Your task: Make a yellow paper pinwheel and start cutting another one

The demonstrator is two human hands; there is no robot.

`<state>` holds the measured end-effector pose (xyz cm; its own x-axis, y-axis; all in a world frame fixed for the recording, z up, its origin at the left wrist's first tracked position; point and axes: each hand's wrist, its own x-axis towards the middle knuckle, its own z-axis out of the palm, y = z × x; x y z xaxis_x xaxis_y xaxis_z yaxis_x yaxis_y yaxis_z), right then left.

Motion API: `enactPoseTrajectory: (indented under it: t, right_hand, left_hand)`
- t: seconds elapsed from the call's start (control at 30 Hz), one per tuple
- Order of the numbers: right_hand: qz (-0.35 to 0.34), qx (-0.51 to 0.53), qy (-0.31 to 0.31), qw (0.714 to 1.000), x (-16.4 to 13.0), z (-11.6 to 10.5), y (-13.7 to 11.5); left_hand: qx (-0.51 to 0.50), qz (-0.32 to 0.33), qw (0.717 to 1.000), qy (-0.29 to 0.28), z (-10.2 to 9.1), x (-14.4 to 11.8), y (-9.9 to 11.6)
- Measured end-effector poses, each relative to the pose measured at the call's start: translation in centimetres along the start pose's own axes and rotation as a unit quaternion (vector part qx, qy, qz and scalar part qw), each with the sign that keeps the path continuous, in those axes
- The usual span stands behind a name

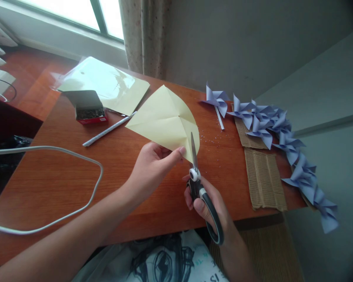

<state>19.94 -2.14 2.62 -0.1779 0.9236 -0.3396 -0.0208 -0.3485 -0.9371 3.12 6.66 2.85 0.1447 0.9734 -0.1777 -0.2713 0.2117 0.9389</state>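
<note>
The creased paper (164, 117) in the middle is pale yellow, and the scissors (204, 196) have black handles with white trim. Lilac pinwheels (270, 123) on the right, a reddish-brown wood table (120, 164), tan ribbed cardboard (264, 178), and a red box (90, 111) upper left.

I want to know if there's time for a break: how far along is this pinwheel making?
Done: a row of purple pinwheels lies at the table's right edge. In hand: the left hand holds a creased yellow sheet while the right hand cuts into it with scissors. Left: its remaining cuts, folding, and a stick.
</note>
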Motion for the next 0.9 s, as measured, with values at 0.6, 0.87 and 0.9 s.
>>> enactPoseTrajectory:
  t: [0.6, 0.87, 0.9]
  right_hand:
    - [-0.008, -0.008, -0.025, 1.000, -0.05, -0.37, 0.43]
    - [-0.010, -0.002, -0.030, 0.999, 0.06, -0.40, 0.69]
    - [-0.009, -0.001, -0.028, 1.000, 0.06, -0.36, 0.66]
  left_hand:
    - [0.008, 0.002, 1.000, 0.006, 0.08, -0.05, -0.02]
    - [0.017, 0.002, 1.000, 0.008, 0.14, -0.07, 0.11]
    - [0.019, 0.002, 1.000, 0.009, 0.16, -0.08, 0.15]
